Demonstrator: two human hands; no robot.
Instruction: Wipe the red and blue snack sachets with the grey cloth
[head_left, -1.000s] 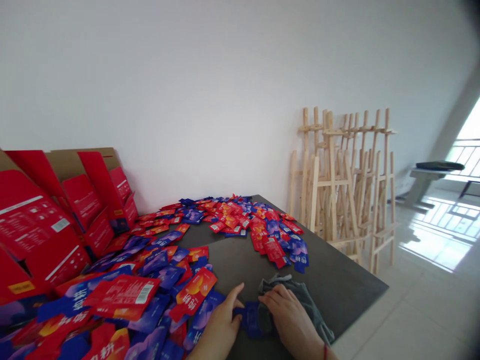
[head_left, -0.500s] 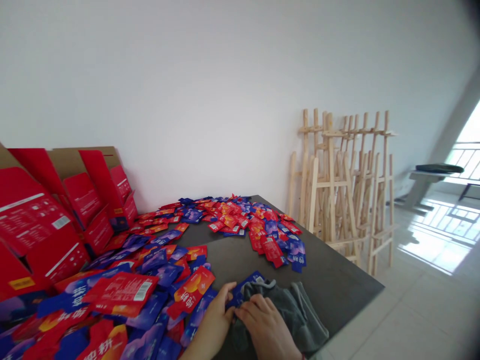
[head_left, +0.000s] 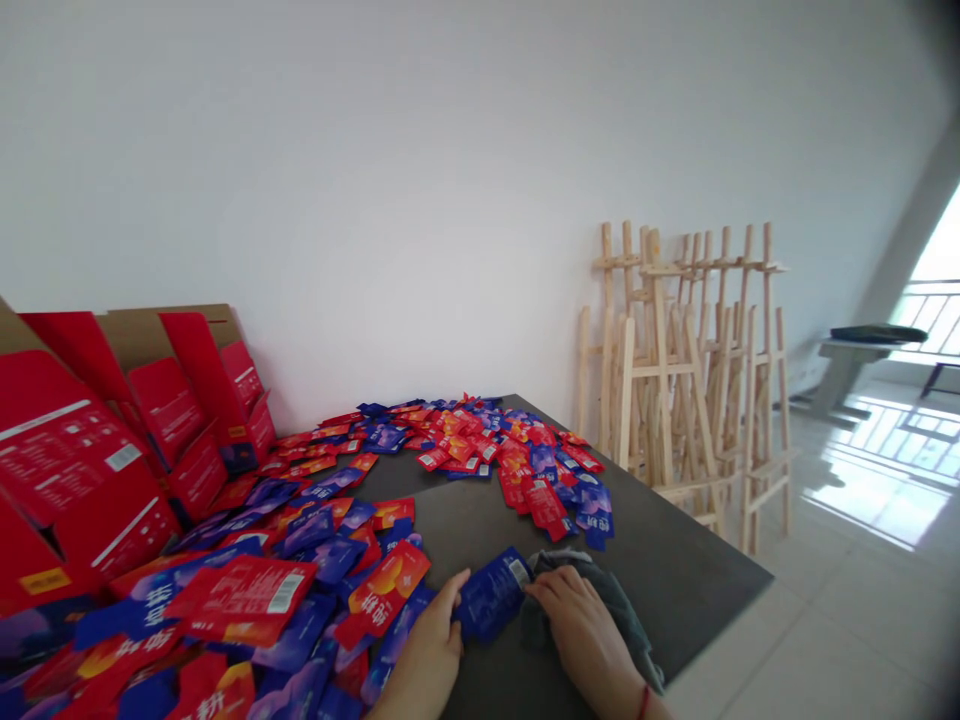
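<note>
Grey cloth (head_left: 619, 606) and the right hand (head_left: 583, 622) now sit further toward 3 o'clock than before, baring the blue packet (head_left: 491, 598). Over the dark table (head_left: 660, 550), the left hand (head_left: 433, 640) pinches the packet at its 2 o'clock while the right grips the cloth. The packet should be light, bendy and slippery, best held by an edge; it looks flat, with a white barcode (head_left: 518, 572) at its 2 o'clock corner.
</note>
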